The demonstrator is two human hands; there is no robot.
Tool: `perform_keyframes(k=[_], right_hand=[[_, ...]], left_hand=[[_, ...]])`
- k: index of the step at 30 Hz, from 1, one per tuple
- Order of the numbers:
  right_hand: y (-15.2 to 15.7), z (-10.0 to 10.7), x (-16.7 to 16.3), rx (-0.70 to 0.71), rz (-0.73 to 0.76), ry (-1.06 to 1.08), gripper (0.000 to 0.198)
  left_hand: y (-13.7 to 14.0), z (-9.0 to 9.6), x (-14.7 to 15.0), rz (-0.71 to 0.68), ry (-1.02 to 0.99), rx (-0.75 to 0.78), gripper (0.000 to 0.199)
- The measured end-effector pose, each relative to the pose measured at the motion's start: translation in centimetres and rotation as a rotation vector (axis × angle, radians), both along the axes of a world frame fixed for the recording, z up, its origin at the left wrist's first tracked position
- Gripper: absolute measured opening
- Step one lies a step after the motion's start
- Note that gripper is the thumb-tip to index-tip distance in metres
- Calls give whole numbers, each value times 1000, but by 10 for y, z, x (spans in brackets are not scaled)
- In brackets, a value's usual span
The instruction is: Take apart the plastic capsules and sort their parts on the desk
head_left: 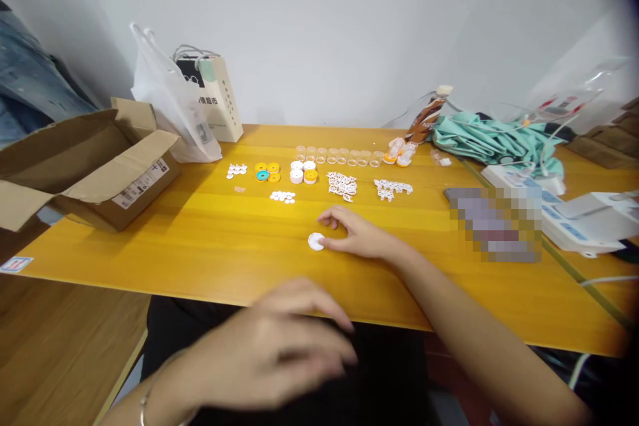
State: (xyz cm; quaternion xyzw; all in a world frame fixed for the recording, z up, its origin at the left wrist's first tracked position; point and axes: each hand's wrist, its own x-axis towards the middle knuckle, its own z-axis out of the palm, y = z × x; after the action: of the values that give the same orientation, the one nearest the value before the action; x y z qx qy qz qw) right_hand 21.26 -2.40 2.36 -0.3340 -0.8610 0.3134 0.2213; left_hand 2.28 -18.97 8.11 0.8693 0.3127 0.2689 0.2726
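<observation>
My right hand [352,233] rests on the table, its thumb at the edge of a small white round disc [314,241] lying flat. The fingers arch above the wood, apart from the thumb, and do not close on the disc. Nearer to me, my left hand [279,343] hovers over the table's front edge, blurred, with fingers loosely stretched and nothing seen in them. Beyond the disc lie small white discs [283,197], white openwork pieces [342,185], more flat white cut-out pieces [393,188], white-and-yellow round caps [303,173] and yellow and blue round caps [267,172].
A row of clear cups [342,157] stands farther back, beside orange-and-clear parts [401,152]. An open cardboard box [134,180], a plastic bag [170,93] and a paper bag [219,100] stand left. Rightward are a bottle [426,120], green cloth [494,136] and a blurred-out flat object [492,223].
</observation>
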Motion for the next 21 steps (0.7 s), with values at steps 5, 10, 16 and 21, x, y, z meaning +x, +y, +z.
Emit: perform_keyframes(k=[5,10,16,21], right_hand=[[-7,-5,2,46,64,-39,52],[-5,-9,-6,72,77,-31,29],[-2,-15,-11,50,34,-7,24],[0,-16,-14,49,37,-20,24]], left_hand=[[86,-12,-25,218,218,92,17],[128,-33,-20,112,307,8,13],[138,-39,-16,137,272,0,13],[149,-37,-14,166,319,-179,12]])
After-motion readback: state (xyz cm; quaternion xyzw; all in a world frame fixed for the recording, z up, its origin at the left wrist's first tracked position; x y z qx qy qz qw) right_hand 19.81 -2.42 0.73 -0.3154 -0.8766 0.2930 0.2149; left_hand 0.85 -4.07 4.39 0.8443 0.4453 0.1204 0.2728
